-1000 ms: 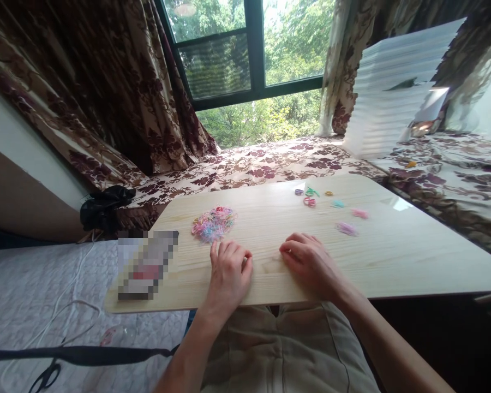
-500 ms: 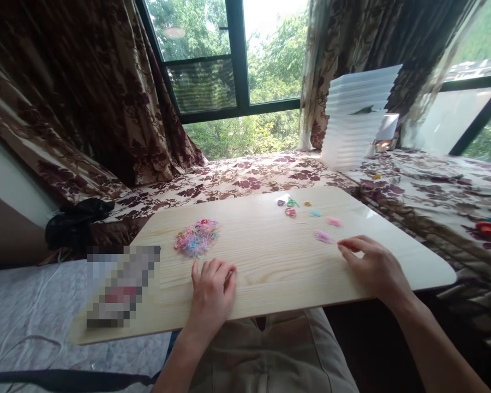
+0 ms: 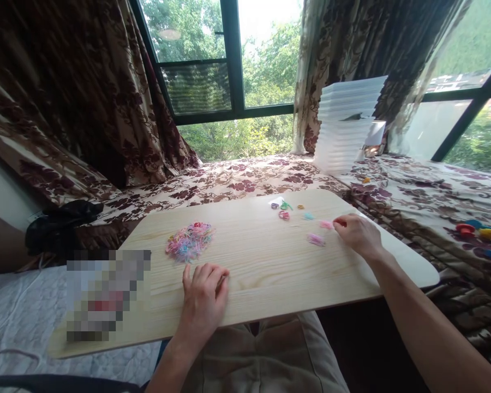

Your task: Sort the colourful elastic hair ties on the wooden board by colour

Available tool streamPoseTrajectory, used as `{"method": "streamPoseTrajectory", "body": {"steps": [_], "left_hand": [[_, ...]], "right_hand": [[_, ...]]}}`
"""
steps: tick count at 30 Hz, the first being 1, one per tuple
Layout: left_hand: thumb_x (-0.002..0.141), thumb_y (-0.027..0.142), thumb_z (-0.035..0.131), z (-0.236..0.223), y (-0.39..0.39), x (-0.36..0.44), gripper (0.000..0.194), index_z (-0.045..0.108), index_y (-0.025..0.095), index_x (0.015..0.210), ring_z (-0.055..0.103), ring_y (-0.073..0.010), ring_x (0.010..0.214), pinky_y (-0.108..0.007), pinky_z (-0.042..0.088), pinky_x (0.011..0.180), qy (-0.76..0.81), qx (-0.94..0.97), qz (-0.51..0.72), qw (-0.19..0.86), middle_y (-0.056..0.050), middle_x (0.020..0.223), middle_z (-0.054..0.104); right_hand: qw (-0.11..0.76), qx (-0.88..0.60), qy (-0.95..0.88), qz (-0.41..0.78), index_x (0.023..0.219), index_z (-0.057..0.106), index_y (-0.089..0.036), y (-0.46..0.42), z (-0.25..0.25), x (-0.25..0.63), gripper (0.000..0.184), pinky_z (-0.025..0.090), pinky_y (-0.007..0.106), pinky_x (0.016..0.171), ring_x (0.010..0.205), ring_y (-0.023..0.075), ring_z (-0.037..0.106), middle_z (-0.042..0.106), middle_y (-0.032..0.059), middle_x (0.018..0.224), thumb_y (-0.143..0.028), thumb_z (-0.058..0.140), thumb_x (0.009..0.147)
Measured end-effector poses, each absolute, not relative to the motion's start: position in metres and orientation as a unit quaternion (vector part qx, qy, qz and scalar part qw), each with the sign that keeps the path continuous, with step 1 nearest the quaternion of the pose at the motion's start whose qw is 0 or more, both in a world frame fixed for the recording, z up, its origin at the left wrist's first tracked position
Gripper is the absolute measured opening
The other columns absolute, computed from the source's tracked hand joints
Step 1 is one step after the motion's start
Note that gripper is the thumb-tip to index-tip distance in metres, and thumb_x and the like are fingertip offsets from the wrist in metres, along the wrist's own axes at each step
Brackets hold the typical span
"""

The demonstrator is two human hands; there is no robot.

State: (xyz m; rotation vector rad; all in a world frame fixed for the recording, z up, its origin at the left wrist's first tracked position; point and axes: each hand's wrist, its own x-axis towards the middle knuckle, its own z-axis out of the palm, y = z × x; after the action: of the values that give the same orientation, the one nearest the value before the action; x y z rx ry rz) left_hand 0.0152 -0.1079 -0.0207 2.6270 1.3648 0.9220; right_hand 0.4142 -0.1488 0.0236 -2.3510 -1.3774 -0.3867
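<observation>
My right hand [image 3: 358,233] is over the right part of the board, thumb and forefinger pinched together at the edge of a small pink bunch of elastic bands [image 3: 326,224]. Whatever lies between the fingertips is too small to make out. A lilac bunch of bands [image 3: 315,239] is just nearer to me, and a pale blue bunch [image 3: 308,216] farther back. My left hand [image 3: 205,289] rests palm down on the board, fingers loosely bent and partly apart, holding nothing visible. Just beyond it sits a mixed heap of colourful bands [image 3: 189,242].
The pale wooden board [image 3: 253,295] stands over my lap. Small purple, green, red and yellow band groups, such as the red one [image 3: 284,215], lie near its far edge. A blurred-out item [image 3: 108,297] is on the left. Behind stands a white stack [image 3: 339,128].
My right hand has moved forward from beside the lilac bunch to the pink bunch, its thumb and forefinger closing together. My left hand stays on the board; the view has shifted slightly right.
</observation>
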Motion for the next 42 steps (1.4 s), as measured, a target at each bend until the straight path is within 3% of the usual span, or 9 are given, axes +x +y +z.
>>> {"method": "streamPoseTrajectory", "body": {"steps": [12, 19, 28, 37, 42], "left_hand": [[0.090, 0.017, 0.049, -0.012, -0.118, 0.021, 0.018, 0.065, 0.024, 0.091, 0.060, -0.0222, 0.096, -0.060, 0.021, 0.112, 0.453, 0.835, 0.307, 0.047, -0.003, 0.094, 0.069], [0.090, 0.015, 0.049, -0.004, -0.121, 0.023, 0.017, 0.064, 0.024, 0.090, 0.059, -0.0202, 0.095, -0.058, 0.021, 0.114, 0.464, 0.828, 0.307, 0.066, -0.001, 0.093, 0.067], [0.089, 0.016, 0.052, -0.002, -0.117, 0.021, 0.016, 0.066, 0.025, 0.092, 0.058, -0.0200, 0.099, -0.059, 0.021, 0.114, 0.465, 0.827, 0.303, 0.094, -0.001, 0.095, 0.067], [0.091, 0.023, 0.051, 0.010, -0.090, -0.021, 0.025, 0.069, 0.023, 0.109, 0.052, -0.0252, 0.106, -0.060, 0.026, 0.110, 0.549, 0.797, 0.249, -0.044, -0.008, 0.101, 0.064], [0.093, 0.029, 0.049, 0.010, -0.084, -0.020, 0.029, 0.066, 0.027, 0.117, 0.049, -0.0253, 0.111, -0.059, 0.022, 0.112, 0.566, 0.798, 0.203, -0.041, -0.008, 0.106, 0.061]], "right_hand": [[0.192, -0.838, -0.495, -0.124, 0.086, 0.075, -0.020, -0.156, 0.032, 0.406, 0.029, 0.042, 0.035, 0.059, 0.076, 0.0261, 0.063, 0.072, 0.0133, 0.098, -0.034, 0.050, 0.080], [0.285, -0.711, -0.634, -0.110, 0.085, 0.072, -0.023, -0.151, 0.017, 0.323, 0.028, 0.048, 0.037, 0.070, 0.083, 0.0248, 0.065, 0.072, 0.0077, 0.093, -0.037, 0.048, 0.085], [0.286, -0.627, -0.724, -0.028, 0.087, 0.070, -0.022, -0.146, 0.000, 0.233, 0.027, 0.050, 0.036, 0.075, 0.084, 0.0217, 0.065, 0.070, 0.0066, 0.092, -0.029, 0.044, 0.090], [0.300, -0.619, -0.724, -0.054, 0.085, 0.068, -0.022, -0.147, -0.007, 0.223, 0.027, 0.049, 0.037, 0.075, 0.082, 0.0214, 0.063, 0.068, 0.0066, 0.090, -0.029, 0.044, 0.093], [0.301, -0.614, -0.726, -0.067, 0.084, 0.068, -0.022, -0.148, -0.007, 0.223, 0.028, 0.048, 0.035, 0.074, 0.081, 0.0204, 0.062, 0.067, 0.0061, 0.089, -0.030, 0.043, 0.094]]}}
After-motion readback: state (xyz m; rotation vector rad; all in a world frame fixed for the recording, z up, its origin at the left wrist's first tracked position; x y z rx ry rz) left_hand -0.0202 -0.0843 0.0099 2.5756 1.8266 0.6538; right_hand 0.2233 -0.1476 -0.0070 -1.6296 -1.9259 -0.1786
